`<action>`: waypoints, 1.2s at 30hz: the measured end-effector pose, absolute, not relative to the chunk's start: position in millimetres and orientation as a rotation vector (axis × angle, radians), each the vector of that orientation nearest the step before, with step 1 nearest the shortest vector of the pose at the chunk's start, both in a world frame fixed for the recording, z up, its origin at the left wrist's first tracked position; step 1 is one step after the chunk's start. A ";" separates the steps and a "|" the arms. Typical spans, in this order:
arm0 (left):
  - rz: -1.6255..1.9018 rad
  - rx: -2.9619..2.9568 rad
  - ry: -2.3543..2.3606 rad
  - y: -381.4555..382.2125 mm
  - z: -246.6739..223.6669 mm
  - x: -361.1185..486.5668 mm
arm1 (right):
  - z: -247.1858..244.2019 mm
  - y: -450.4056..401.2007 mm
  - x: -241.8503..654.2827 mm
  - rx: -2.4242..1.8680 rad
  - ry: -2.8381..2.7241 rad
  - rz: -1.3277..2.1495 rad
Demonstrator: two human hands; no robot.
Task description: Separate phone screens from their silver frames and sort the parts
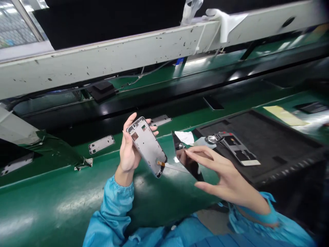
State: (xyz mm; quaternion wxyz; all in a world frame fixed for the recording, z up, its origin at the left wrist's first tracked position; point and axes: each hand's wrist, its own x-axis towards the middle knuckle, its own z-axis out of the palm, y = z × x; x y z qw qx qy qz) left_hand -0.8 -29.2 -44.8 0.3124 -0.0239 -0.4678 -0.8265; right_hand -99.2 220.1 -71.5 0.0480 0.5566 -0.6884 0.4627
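Note:
A grey metal phone frame [150,145] with cut-outs is held tilted in my left hand [129,151], whose fingers wrap round its upper left side. To its right, my right hand [221,168] grips a glossy dark screen panel [186,157] between thumb and fingers. A thin flex strip with an orange end [161,164] lies over the lower part of the frame and runs toward the panel. Frame and panel are apart, both above the green bench [77,199].
A black foam tray [272,144] at the right bears stacked phone parts [240,151] and a shiny round metal object [211,139]. More frames [101,144] and a dark phone panel [213,103] lie beyond my hands. A green-wrapped post [61,151] stands at the left.

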 end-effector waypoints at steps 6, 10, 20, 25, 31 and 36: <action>-2.156 -0.111 -1.268 -29.9 -42.7 3.7 | -65.4 217.1 -94.2 1.698 -2.165 1.387; -2.117 -0.177 -1.351 -29.5 -42.9 6.5 | -66.3 200.0 -88.7 1.704 -2.138 1.479; -1.978 -0.199 -1.424 -53.2 -43.2 5.4 | -83.1 196.3 -87.3 1.671 -2.072 1.773; -1.908 -0.300 -1.503 -49.3 -49.2 1.4 | -88.5 181.2 -83.1 1.682 -2.069 1.799; -1.778 -0.313 -1.665 -46.0 -59.3 -7.7 | -103.5 152.9 -77.7 1.588 -2.020 1.991; -1.698 -0.198 -1.705 -44.4 -59.5 -7.4 | -112.9 144.8 -77.8 1.623 -2.024 1.983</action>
